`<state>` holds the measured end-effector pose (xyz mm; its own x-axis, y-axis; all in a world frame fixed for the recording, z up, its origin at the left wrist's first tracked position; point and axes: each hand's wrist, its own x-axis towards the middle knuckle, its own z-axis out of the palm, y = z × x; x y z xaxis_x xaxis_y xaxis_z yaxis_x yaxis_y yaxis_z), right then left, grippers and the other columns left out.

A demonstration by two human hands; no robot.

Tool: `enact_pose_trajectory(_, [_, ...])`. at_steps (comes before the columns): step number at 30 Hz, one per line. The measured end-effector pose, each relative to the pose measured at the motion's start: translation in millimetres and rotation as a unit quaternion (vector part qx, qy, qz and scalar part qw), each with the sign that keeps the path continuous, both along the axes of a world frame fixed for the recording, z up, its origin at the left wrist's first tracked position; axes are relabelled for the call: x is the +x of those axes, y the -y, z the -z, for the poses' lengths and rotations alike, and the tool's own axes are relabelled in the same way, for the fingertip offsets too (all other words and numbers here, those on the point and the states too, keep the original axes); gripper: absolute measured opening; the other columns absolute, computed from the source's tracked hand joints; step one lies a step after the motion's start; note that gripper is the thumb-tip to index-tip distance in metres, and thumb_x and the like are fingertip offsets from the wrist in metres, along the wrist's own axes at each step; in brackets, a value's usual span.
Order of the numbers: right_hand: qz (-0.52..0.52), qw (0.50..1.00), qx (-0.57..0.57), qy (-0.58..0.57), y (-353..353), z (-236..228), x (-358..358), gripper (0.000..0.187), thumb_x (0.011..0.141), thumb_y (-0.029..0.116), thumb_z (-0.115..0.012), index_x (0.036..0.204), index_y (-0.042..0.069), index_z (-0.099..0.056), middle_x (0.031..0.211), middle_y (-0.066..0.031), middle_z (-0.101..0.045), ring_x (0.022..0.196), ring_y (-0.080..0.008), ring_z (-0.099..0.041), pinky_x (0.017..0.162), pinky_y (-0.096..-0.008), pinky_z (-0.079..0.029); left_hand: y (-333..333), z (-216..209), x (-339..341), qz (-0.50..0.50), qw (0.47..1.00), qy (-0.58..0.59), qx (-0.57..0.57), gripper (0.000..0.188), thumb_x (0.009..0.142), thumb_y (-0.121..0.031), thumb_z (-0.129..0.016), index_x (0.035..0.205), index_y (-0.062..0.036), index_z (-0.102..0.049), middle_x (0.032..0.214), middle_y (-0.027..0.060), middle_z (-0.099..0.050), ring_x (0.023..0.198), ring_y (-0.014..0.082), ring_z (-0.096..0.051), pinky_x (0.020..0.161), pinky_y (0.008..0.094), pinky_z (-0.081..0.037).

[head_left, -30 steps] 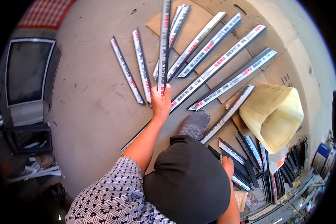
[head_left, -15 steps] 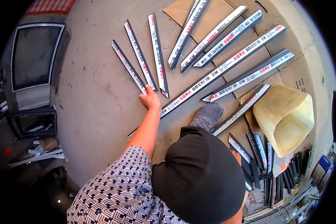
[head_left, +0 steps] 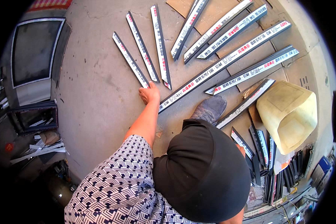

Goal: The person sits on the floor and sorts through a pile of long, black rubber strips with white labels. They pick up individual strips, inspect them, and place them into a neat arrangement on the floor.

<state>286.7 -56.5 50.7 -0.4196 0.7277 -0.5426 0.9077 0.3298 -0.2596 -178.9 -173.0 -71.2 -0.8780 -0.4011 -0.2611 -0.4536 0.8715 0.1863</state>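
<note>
Left hand [head_left: 150, 94]: pinching lower end of leftmost strip [head_left: 130, 59]
Right hand [head_left: 242, 150]: mostly behind black knee [head_left: 201, 171], can't tell grip
Yellow container [head_left: 285, 108]: right of shoe [head_left: 210, 108]

A pale yellow container [head_left: 282, 102], flattened cardboard [head_left: 306, 71], a white-edged dark panel [head_left: 37, 52], a red checked cloth [head_left: 50, 3].

Dark, metal-looking strips [head_left: 130, 59] carry smooth, printed white film. The floor [head_left: 97, 93] looks like matt, gritty concrete; the cardboard [head_left: 300, 69] is dull and papery. The container [head_left: 283, 108] appears waxy-smooth plastic, the sleeve [head_left: 115, 179] soft cloth, the shoe [head_left: 209, 108] scuffed, matt.
</note>
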Motion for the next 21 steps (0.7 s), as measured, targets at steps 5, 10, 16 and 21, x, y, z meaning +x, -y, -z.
enact_pose_trajectory(5, [-0.041, 0.999, -0.005, 0.012, -5.5, 4.1, -0.6, 0.025, 0.090, 0.005, -0.074, 0.113, 0.002, -0.065, 0.101, -0.0208, -0.063, 0.099, -0.0424, -0.062, 0.086, -0.0520, -0.052, 5.9, -1.0, -0.7, 0.030, 0.999, -0.008, -0.023, 0.066, 0.097, -0.052, -0.069, 0.129, 0.0047, -0.057, 0.137, 0.0267, -0.061, 0.133, 0.0417, -0.058, 0.111, 0.0533, -0.049])
enact_pose_trajectory(10, [0.004, 1.000, 0.016, -0.020, -6.7, -12.2, -20.1, 0.026, 0.089, 0.005, -0.075, 0.113, 0.002, -0.065, 0.102, -0.0210, -0.063, 0.100, -0.0424, -0.062, 0.085, -0.0525, -0.052, 7.9, -4.2, -4.9, 0.055, 0.998, 0.004, -0.029, 0.066, 0.096, -0.050, -0.070, 0.129, 0.0055, -0.058, 0.138, 0.0268, -0.059, 0.132, 0.0415, -0.057, 0.113, 0.0522, -0.048])
enact_pose_trajectory(16, [0.020, 0.998, 0.009, -0.062, -8.8, -9.9, -25.1, 0.032, 0.084, 0.006, -0.077, 0.114, 0.004, -0.065, 0.102, -0.0211, -0.063, 0.099, -0.0435, -0.062, 0.084, -0.0537, -0.051, 37.5, 11.8, -27.2, 0.141, 0.988, -0.044, -0.045, 0.061, 0.096, -0.046, -0.071, 0.128, 0.0041, -0.059, 0.135, 0.0284, -0.059, 0.130, 0.0454, -0.057, 0.111, 0.0542, -0.048])
enact_pose_trajectory(21, [0.013, 0.996, 0.041, -0.077, -13.4, -10.4, -29.2, 0.032, 0.076, 0.006, -0.078, 0.103, 0.006, -0.062, 0.098, -0.0172, -0.061, 0.097, -0.0400, -0.062, 0.084, -0.0518, -0.052, -14.2, -20.2, -3.6, 0.338, 0.901, -0.168, 0.212, 0.039, 0.100, -0.029, -0.073, 0.120, 0.0035, -0.063, 0.109, 0.0143, -0.067, 0.098, 0.0247, -0.067, 0.089, 0.0403, -0.056])
